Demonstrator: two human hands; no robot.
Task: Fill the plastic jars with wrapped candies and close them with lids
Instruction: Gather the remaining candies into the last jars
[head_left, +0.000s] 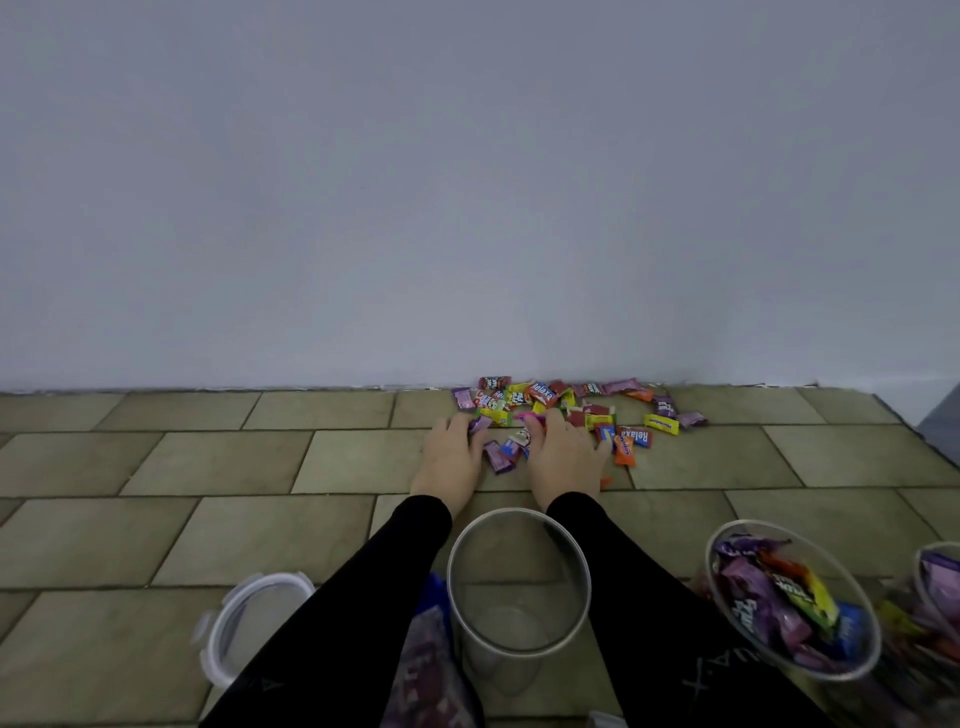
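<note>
The tiled floor (234, 519) carries everything, with a plain wall (467, 182) along its far edge.

Jars in view: three. The empty plastic jar (518, 582) stands at the near edge between the person's two black sleeves, mouth open, nothing inside. To its right, a filled jar (792, 597) is packed with wrapped candies to the rim and has no lid on. A third jar (940, 587) is cut off by the right edge of the view; it holds candies, but how full it is cannot be told.

Lids in view: one. The clip-lock lid (257, 626) lies flat on the floor to the left of the left sleeve, apart from every jar.

The loose pile of wrapped candies (576, 410) lies against the far edge of the floor at the wall, a few dozen pieces; an exact count is not possible.

The left hand (452, 457) lies palm down at the near left of the pile, fingers bent over the wrappers. The right hand (563, 457) lies likewise at the pile's middle. Both press on candies in a gathering posture; whether either has pieces gripped cannot be told.

Judgement: at least one jar filled, one untouched, none seen closed. Remaining: fill the empty jar and fit lids on all.
</note>
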